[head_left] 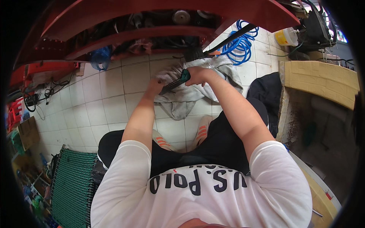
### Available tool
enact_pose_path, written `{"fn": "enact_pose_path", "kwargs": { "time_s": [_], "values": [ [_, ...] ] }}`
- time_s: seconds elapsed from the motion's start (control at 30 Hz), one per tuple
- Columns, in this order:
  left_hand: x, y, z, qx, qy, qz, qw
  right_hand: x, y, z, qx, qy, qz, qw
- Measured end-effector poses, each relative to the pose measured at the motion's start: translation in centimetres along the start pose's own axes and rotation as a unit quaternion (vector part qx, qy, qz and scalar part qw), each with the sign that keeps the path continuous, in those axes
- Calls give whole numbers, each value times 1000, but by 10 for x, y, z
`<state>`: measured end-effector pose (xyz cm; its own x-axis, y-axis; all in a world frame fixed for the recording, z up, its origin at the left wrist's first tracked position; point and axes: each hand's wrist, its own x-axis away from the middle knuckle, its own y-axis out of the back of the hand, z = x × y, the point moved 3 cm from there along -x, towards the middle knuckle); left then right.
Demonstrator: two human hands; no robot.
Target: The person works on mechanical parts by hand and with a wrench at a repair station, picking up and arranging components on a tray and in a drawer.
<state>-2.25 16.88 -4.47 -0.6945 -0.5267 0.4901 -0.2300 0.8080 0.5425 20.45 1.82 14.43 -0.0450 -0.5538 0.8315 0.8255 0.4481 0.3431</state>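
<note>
Out in front of me my right hand (pixel 195 76) is closed around the dark green end of a slim dark tool (pixel 175 84); its exact kind is too small to make out. At the tool's other end is my left hand (pixel 155 87), its fingers curled and partly smeared by motion, seemingly gripping that end. Beneath both hands a crumpled light grey cloth (pixel 182 106) lies on the tiled floor. Just beyond my right hand sits a black blocky piece (pixel 193 54), next to a long black bar (pixel 232 38) that slants up to the right.
Red metal shelving (pixel 133 41) overhangs the far side, with a blue plastic bag (pixel 100 58) hanging from it. Coiled blue hose (pixel 239 49) lies far right, near a white and yellow bucket (pixel 286 37). Cardboard (pixel 321 78) covers a ledge at right. A green woven seat (pixel 74 182) stands at left.
</note>
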Motion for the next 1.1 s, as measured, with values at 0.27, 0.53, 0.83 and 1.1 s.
{"fn": "enact_pose_path", "kwargs": {
  "time_s": [0.27,0.53,0.83,1.1],
  "values": [
    [40,7,-21,-102,-55,-48,992,6,4,2,-8,-8,43,999],
    [61,102,-131,118,81,36,989,-5,0,28,2,45,26,999],
    [123,132,-209,-66,-100,-100,988,18,-16,78,114,161,-98,975],
    [113,123,-213,-54,-151,-113,981,36,-14,85,42,77,-108,990]
  ]
}}
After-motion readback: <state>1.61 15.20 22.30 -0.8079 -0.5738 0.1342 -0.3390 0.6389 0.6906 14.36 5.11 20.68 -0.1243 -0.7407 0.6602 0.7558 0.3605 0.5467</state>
